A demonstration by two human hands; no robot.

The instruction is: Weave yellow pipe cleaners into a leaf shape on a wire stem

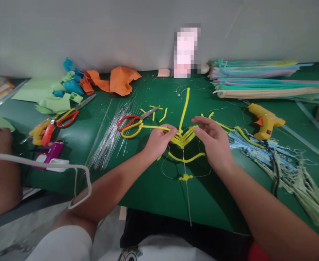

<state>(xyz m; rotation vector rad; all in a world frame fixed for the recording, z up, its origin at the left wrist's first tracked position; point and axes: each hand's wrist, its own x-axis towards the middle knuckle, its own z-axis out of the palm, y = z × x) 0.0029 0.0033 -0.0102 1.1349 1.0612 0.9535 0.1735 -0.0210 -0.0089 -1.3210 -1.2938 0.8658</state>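
A frame of thin wire with yellow pipe cleaner strips [184, 136] lies on the green table [154, 188]. One long yellow stem runs away from me up its middle. My left hand [159, 139] pinches the left ends of the V-shaped strips, fingers closed on them. My right hand [212, 139] holds the right ends between thumb and fingers. A curved yellow piece and a small yellow knot [185, 177] sit lower on the wire, near me.
Red-and-yellow scissors [133, 125] and a bundle of silver wires [110, 139] lie left of my hands. A yellow glue gun [265, 121] and pale tassels [292, 170] are right. Colored sticks [268, 78], paper scraps [58, 98], another person's arm [0, 170] at left.
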